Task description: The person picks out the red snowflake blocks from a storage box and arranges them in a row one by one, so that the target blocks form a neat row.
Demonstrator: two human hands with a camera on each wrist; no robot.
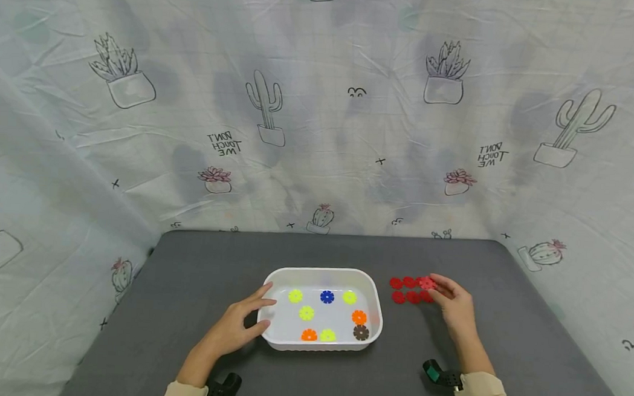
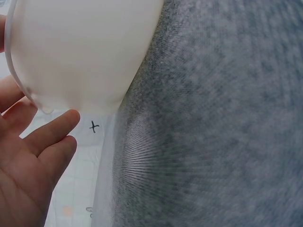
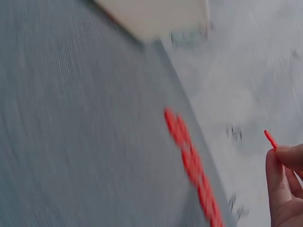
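A white tray (image 1: pixel 319 346) stands on the table, with several flower-shaped plastic discs lying apart inside it: yellow-green, orange, one blue disc (image 1: pixel 327 297) and one brown disc (image 1: pixel 361 333). My left hand (image 1: pixel 238 321) holds its left side, some fingertips over the rim. Two other fingers (image 2: pixel 54 132) lie along the outside of the tray wall in the left wrist view. Right of the tray, my right hand (image 1: pixel 454 306) pinches a red flower-shaped disc (image 3: pixel 270 138) between thumb and finger, above the table. Beneath it, several red discs (image 1: pixel 398 297) lie in two rows, partly hidden by that hand.
The grey table (image 1: pixel 306 379) ends at a white cloth (image 1: pixel 322 119) printed with cacti, which hangs behind and at both sides. Black straps with camera mounts sit on both wrists, the right mount (image 1: pixel 439 374) low over the table.
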